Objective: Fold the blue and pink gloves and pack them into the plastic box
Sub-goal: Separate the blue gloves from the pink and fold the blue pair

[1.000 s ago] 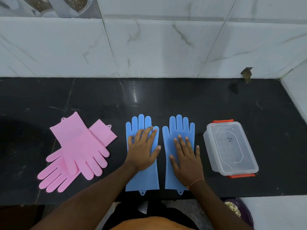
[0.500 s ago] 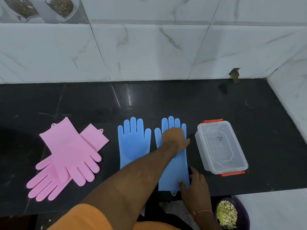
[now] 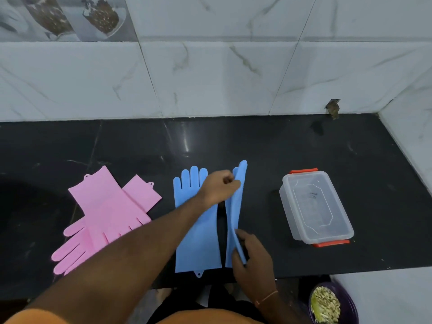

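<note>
Two blue gloves lie side by side on the black counter (image 3: 257, 141). The left blue glove (image 3: 198, 239) is flat, fingers pointing away from me. The right blue glove (image 3: 237, 202) stands on its edge, lifted off the counter and folded lengthwise. My left hand (image 3: 219, 187) reaches across and pinches it near the fingers. My right hand (image 3: 251, 253) grips its cuff end near the counter's front edge. Two pink gloves (image 3: 109, 213) lie overlapped at the left. The clear plastic box (image 3: 315, 206) with orange clips stands closed at the right.
A white marble-tiled wall runs behind the counter and along its right side. Below the front edge at the right sits a purple bowl (image 3: 332, 302) holding greenish bits.
The right blue glove lay flat before; now its right side is lifted and folded over lengthwise. My left hand shut on its finger end and my right hand moved up onto its cuff.
</note>
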A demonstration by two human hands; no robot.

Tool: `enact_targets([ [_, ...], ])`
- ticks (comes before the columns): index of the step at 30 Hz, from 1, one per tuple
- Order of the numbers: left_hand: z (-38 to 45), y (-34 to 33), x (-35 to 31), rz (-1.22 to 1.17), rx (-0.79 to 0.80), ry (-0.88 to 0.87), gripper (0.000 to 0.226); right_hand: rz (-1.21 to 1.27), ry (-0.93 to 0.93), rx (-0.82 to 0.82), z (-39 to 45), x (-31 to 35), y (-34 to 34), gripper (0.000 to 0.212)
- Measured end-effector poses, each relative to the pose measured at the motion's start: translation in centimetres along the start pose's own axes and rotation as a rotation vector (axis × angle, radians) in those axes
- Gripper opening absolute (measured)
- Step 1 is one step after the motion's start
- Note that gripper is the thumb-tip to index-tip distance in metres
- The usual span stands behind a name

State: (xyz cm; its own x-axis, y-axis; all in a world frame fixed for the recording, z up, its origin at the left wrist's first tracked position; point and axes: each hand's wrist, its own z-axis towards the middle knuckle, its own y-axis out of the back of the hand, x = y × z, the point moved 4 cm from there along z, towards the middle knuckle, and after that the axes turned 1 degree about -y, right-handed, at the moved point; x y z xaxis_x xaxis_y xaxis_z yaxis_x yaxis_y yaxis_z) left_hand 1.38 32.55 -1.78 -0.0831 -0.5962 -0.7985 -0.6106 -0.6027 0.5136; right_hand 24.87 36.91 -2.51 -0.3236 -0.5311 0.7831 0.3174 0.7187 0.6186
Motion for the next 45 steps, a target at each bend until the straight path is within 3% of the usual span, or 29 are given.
enact_targets([
  [4, -2.2, 5.6, 5.5, -0.036, -0.081, 0.119, 0.03, -0.256, 0.271, 0.164, 0.5, 3.2, -3.0, 0.053],
  [9, -4.6, 8.8, 11.4, 0.037, -0.158, 0.316, 0.032, -0.593, 0.554, 0.227, 0.7, 5.4, -6.4, 0.064],
  [15, -5.7, 8.6, 13.3, -0.002, -0.177, 0.358, 0.024, -0.663, 0.66, 0.218, 0.4, 6.2, -8.6, 0.063],
  [27, -6.1, 9.5, 13.9, -0.077, -0.188, 0.367, 0.022, -0.645, 0.667, 0.281, 0.2, 6.8, -10.2, 0.055],
  [31, -6.2, 9.9, 14.3, -0.114, -0.169, 0.386, 0.02, -0.586, 0.547, 0.45, 0.7, 6.2, -9.9, 0.058],
  [33, -6.4, 10.1, 14.6, -0.134, -0.177, 0.395, 0.021, -0.507, 0.429, 0.503, 1.7, 5.8, -9.2, 0.069],
  [34, -6.5, 10.2, 14.7, -0.155, -0.19, 0.396, 0.022, -0.447, 0.367, 0.471, 2.5, 5.7, -8.8, 0.069],
  [37, -6.8, 10.3, 15.0, -0.195, -0.217, 0.385, 0.021, -0.253, 0.103, 0.223, 6.3, 4.8, -7.4, 0.036],
  [39, -7.0, 10.2, 14.9, -0.204, -0.221, 0.371, 0.019, -0.176, -0.128, 0.126, 9.2, 4.0, -6.8, 0.026],
  [42, -7.2, 10.0, 14.7, -0.234, -0.232, 0.352, 0.018, -0.191, -0.295, 0.159, 12.7, 3.7, -6.8, 0.029],
  [45, -7.2, 9.7, 14.6, -0.245, -0.228, 0.36, 0.02, -0.21, -0.387, 0.196, 14.4, 3.8, -7.2, 0.016],
])
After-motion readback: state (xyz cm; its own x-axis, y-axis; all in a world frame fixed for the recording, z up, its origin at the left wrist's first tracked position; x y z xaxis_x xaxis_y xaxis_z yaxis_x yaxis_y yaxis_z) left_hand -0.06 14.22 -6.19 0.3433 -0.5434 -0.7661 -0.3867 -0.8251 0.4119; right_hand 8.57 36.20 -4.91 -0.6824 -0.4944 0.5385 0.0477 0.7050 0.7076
